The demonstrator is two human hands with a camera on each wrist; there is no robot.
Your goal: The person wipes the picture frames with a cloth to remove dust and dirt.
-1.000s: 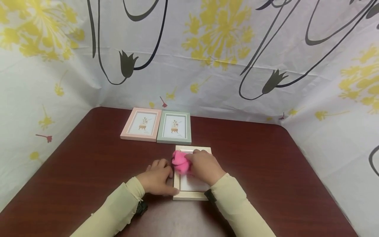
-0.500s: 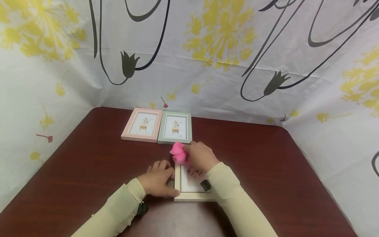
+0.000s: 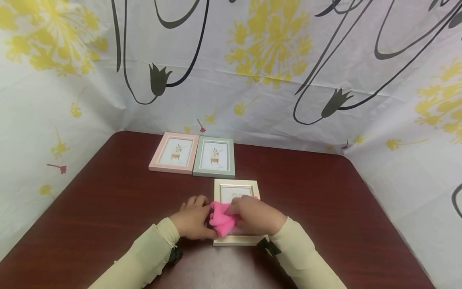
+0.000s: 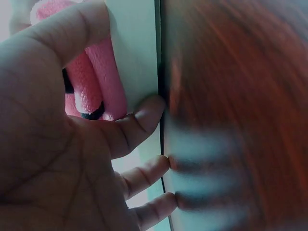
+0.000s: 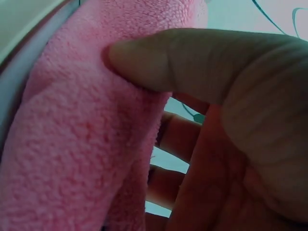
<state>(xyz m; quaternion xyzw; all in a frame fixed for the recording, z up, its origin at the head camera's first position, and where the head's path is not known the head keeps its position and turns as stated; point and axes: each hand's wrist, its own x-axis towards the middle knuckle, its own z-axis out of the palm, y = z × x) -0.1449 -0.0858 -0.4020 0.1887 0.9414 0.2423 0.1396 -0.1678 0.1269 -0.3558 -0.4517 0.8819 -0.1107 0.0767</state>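
A cream picture frame point(image 3: 236, 183) lies flat on the table before me. My right hand point(image 3: 257, 216) pinches a bunched pink fleecy cloth point(image 3: 221, 221) over the lower part of its face, hiding most of the picture. In the right wrist view the thumb point(image 5: 139, 62) presses into the cloth point(image 5: 72, 144), with fingers behind it. My left hand point(image 3: 191, 218) rests along the frame's left side, its thumb near the lower left corner. Seen from the left wrist, its relaxed fingertips point(image 4: 163, 166) touch the frame's edge point(image 4: 137, 53).
Behind the cream frame, a pink picture frame point(image 3: 155, 159) and a green picture frame point(image 3: 213, 173) lie side by side. The dark red-brown table point(image 3: 306, 192) is bordered by a white patterned cloth wall point(image 3: 202, 96).
My right hand has carried the pink cloth up to the frame's top edge, then back down over its lower half. The left hand keeps its place.
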